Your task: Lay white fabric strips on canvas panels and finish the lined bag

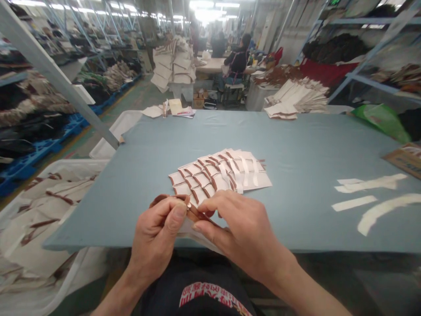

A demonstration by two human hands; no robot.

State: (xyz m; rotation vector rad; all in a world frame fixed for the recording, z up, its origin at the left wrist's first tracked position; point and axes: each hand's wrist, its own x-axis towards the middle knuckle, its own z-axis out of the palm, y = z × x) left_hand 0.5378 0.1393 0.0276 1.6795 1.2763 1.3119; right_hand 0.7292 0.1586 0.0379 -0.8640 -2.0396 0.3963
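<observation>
My left hand (156, 230) is closed in a pinch on a brown-edged fabric piece (194, 214) at the table's near edge. A small shiny bit shows by its thumb tip, too small to name. My right hand (241, 230) grips the same piece just to the right, thumb below and fingers curled above. The pale part of the piece hangs below, partly hidden by my hands. Right beyond my fingers lies a fanned stack of cream fabric pieces (202, 177) with brown edges, with several white strips (245, 170) across its right part.
Loose white strips (357, 202) lie on the blue-grey table (305, 153) at right. Papers (179, 109) and a cream fabric pile (292, 98) are at its far edge. A white bin (77, 166) of pieces stands left, below a slanted metal post (66, 77). A person (238, 61) sits far behind.
</observation>
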